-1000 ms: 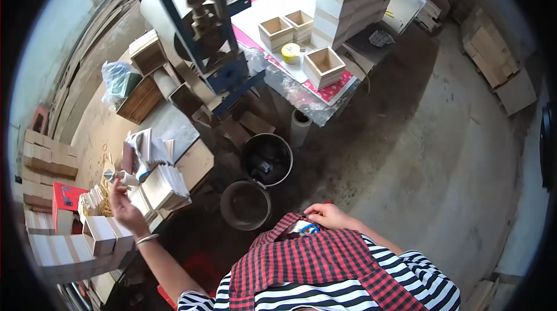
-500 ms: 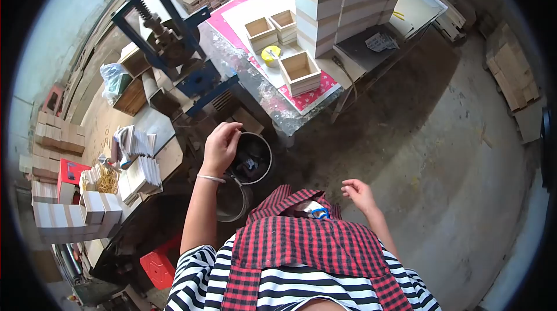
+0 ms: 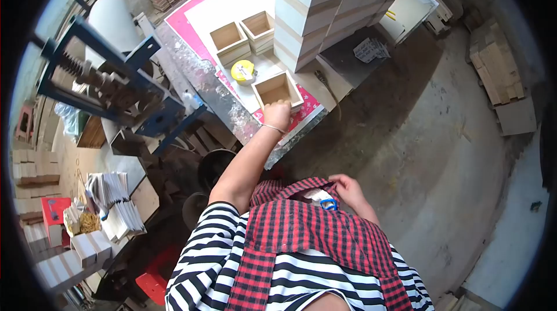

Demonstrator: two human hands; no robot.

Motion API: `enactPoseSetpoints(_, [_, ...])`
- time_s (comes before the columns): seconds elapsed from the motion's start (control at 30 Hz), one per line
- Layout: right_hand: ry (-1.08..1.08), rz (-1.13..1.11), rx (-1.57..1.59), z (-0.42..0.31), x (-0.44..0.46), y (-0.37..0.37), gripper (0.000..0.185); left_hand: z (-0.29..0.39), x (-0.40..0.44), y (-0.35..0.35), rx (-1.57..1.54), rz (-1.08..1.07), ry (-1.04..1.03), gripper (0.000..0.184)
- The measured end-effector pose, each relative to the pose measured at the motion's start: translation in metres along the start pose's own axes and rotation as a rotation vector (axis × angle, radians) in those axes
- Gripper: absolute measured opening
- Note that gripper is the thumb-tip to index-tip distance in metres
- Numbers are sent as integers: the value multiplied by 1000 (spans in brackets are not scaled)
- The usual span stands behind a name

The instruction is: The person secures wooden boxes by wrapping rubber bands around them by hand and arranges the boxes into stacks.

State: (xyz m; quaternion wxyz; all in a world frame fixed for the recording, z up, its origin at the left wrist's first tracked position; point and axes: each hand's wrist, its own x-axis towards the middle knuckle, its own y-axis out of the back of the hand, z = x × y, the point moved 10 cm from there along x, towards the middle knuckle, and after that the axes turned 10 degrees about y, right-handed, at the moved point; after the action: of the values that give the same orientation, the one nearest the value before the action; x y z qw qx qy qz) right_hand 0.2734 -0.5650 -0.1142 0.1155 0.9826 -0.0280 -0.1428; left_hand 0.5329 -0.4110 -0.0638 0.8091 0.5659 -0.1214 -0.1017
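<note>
My left hand (image 3: pixel 277 115) is closed over the near wall of a small square wooden box (image 3: pixel 279 86), which stands open-topped at the table corner. The fingertips are partly hidden at the rim. Two similar boxes, the left box (image 3: pixel 229 38) and the right box (image 3: pixel 258 28), stand behind it. Left of the held box is a round yellow tape measure (image 3: pixel 242 72). My right hand (image 3: pixel 350 190) is beside the red-and-black checked apron (image 3: pixel 313 224), near its pocket, fingers loosely curved with nothing visible in them. A blue-edged item (image 3: pixel 328 204) shows in the pocket.
A tall stack of white-and-wood boxes (image 3: pixel 325 9) rises on the table (image 3: pixel 264 151). A brush-like tool (image 3: pixel 323 82) lies at its edge. Left are a blue metal press (image 3: pixel 151 119), dark buckets (image 3: pixel 214 169) and a bench with bundled sheets (image 3: pixel 122 218).
My left hand has moved forward and right from above the buckets to the near box and closed on its wall. My right hand has drawn in toward the apron. The view has shifted.
</note>
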Motion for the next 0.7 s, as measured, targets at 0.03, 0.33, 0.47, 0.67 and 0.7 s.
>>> enactPoseSetpoints(0.03, [13,35,7,-13,14,8,22,-1,2,4,-90,-51,25,23])
enactPoseSetpoints(0.33, [151,156,586,-106,103,28,29,-6,-80,52,-1532,-662,368,35])
enactPoseSetpoints(0.47, [92,10,629,-120,101,23,23,-11,-97,69,-1651,-541,417,36])
enactPoseSetpoints(0.67, [279,47,564,-163,118,74,10,17,-89,103,-1558,-296,405,36])
enactPoseSetpoints(0.7, [292,30,572,-169,125,82,10,21,-84,106,-1548,-274,402,36])
